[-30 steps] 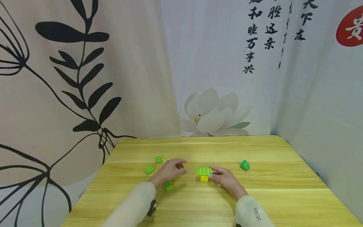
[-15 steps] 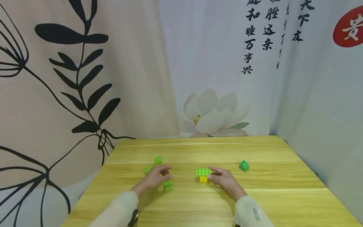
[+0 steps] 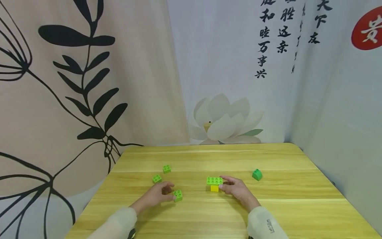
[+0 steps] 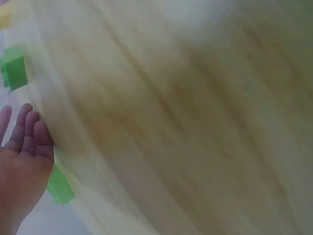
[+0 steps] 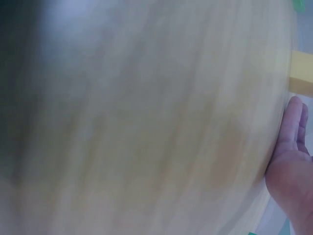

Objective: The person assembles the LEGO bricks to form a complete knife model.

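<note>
In the head view a lime-green toy building brick (image 3: pixel 214 181) with several studs sits across a smaller yellow brick (image 3: pixel 214 188). My right hand (image 3: pixel 235 189) holds this stack at its right end, index finger behind and thumb in front. To the left, my left hand (image 3: pixel 156 195) is beside a small lime-green brick (image 3: pixel 178 195), thumb tip right at its left edge and fingers loosely bent. The left wrist view shows that same brick (image 4: pixel 15 68) just beyond the fingertips. Yellow brick (image 5: pixel 301 73) appears by the right fingers in the right wrist view.
Two more lime-green bricks, one nearer (image 3: pixel 157 178) and one farther back (image 3: pixel 166 169), lie behind the left hand on the wooden table (image 3: pixel 203 219). A darker green curved brick (image 3: pixel 257 174) lies to the right. Printed curtains (image 3: pixel 149 83) hang behind the table.
My left hand has moved left and toward me, from near the stack to the left side of the nearest lime-green brick. The right hand stays at the stack.
</note>
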### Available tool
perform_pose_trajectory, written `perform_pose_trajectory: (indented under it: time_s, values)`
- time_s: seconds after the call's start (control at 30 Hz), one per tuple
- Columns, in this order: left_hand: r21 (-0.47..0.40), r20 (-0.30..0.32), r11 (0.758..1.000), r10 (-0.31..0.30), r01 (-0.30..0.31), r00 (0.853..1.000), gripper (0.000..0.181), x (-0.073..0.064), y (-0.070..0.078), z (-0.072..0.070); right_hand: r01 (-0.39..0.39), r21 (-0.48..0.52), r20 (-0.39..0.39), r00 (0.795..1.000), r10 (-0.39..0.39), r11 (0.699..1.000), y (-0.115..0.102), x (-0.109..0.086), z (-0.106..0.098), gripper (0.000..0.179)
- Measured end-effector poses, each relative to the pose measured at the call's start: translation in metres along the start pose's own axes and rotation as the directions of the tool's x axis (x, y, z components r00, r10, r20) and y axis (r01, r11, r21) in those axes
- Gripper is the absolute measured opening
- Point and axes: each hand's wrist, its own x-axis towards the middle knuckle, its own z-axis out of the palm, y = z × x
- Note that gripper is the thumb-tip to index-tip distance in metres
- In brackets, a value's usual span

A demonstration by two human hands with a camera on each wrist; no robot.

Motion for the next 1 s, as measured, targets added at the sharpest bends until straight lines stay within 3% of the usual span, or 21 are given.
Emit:
perform_pose_trajectory:
  time_s: [0.3, 0.67, 1.0]
  values:
    - [-0.002, -0.053, 1.0, -0.012, 0.012, 0.999, 0.057, -0.002, -0.003, 0.008, -0.003, 0.001, -0.004, 1.0, 0.003, 1.0, -0.001, 0.0, 0.0, 0.052]
    - [-0.03, -0.06, 1.0, 0.003, -0.005, 0.998, 0.057, -0.004, -0.003, 0.017, 0.014, 0.0, 0.003, 1.0, -0.014, 1.0, 0.001, 0.0, 0.001, 0.053]
    - [0.053, -0.095, 0.998, 0.036, -0.031, 0.995, 0.046, -0.004, 0.001, 0.02, 0.013, 0.0, -0.002, 1.0, -0.013, 1.0, 0.002, 0.001, 0.0, 0.053]
